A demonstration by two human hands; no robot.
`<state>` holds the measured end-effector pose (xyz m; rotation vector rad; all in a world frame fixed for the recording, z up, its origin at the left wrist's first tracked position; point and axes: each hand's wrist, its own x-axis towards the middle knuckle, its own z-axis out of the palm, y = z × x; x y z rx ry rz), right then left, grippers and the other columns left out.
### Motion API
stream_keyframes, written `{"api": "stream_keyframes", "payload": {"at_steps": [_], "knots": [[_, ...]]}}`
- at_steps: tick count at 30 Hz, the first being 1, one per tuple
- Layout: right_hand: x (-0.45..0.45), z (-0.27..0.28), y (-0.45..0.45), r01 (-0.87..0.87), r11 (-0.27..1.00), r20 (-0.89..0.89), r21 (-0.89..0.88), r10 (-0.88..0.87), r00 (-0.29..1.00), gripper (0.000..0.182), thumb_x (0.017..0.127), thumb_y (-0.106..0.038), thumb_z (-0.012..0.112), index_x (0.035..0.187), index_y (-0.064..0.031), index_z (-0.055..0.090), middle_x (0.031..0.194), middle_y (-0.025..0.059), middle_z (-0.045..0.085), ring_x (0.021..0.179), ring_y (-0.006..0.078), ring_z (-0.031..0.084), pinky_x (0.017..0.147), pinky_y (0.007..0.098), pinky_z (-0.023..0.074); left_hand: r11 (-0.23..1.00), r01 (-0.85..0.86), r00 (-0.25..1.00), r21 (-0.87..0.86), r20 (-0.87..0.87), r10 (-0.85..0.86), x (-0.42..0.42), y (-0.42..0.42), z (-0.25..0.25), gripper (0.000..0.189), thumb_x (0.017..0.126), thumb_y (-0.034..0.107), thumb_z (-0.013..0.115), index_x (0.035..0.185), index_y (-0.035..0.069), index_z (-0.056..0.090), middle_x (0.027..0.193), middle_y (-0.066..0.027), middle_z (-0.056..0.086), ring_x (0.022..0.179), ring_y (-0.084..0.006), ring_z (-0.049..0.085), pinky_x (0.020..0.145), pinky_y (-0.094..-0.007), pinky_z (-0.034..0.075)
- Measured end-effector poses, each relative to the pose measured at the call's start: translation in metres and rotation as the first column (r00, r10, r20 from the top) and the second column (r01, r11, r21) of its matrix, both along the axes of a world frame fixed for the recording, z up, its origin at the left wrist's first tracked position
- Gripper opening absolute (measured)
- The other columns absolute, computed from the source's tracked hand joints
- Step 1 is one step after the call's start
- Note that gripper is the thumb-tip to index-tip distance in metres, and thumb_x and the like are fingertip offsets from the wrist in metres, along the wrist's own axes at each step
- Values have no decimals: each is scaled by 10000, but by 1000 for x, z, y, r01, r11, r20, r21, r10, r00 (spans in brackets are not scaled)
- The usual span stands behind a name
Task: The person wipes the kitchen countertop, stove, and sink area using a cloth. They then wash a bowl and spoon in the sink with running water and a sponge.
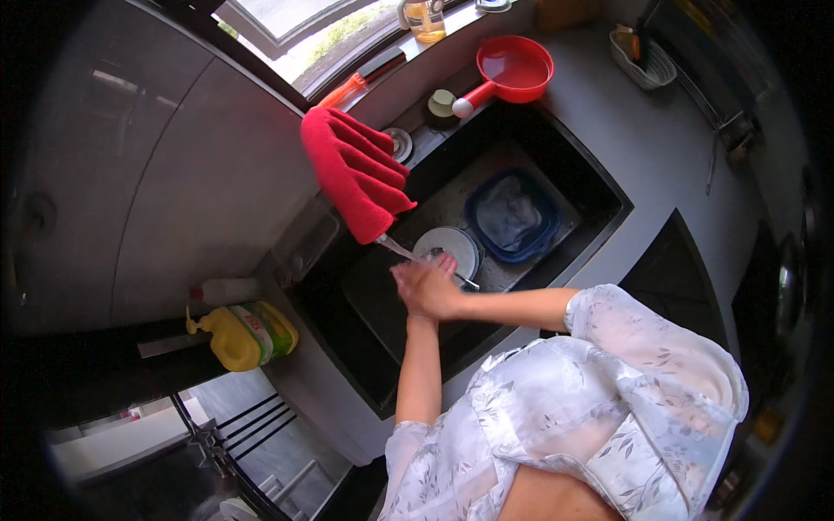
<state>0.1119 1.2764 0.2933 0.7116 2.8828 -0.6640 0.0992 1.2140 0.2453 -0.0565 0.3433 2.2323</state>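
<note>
My right hand [433, 290] lies across my left hand [405, 280], and the two touch over the dark sink [365, 319]. Water runs from a faucet [382, 239] draped in a red cloth [348, 169] and reaches the hands. Just beyond the fingers, white plates [456, 244] are stacked on the sink floor, with a dark scrap on the top one. A shiny metal utensil handle [467, 282] pokes out beside my right hand; whether it is gripped or resting on the plates is hidden. Right of the plates sits a blue plastic basin [515, 215] with cloudy water or a cloth inside.
A red dipper [518, 68] stands at the sink's back rim, near a pale green object [443, 103]. An orange-handled brush [345, 88] and a glass jug [425, 19] line the windowsill. On the left is a yellow pump bottle [251, 335]; a white basket [642, 62] is far right.
</note>
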Motion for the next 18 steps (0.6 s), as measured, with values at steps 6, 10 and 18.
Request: {"api": "stream_keyframes", "payload": {"at_steps": [6,10,18], "knots": [[-12,-65,43,-326,940,-288,-97,287,914,375,862,-341,386,1172,-173,514,1235,134,455,1187,380,352,937,523,309,940,-163,984,-301,-122,132,18,30,47,646,841,554,349,1324,128,307,1369,-215,255,1227,-483,215,1034,-565,123],[24,40,-11,-248,968,-53,-24,246,968,421,797,-439,463,1157,-232,526,1293,145,403,1178,425,353,910,607,272,999,-46,997,-7,66,46,13,-10,5,604,829,576,345,1291,188,361,1365,-206,270,1234,-465,220,1034,-564,119],[0,-46,60,-362,932,-190,0,355,915,346,822,-333,429,1019,-120,617,1103,160,550,1106,350,449,868,522,356,892,60,941,-447,323,99,22,21,39,391,920,282,395,1250,73,391,1318,-124,379,1198,-308,379,974,-497,310]]}}
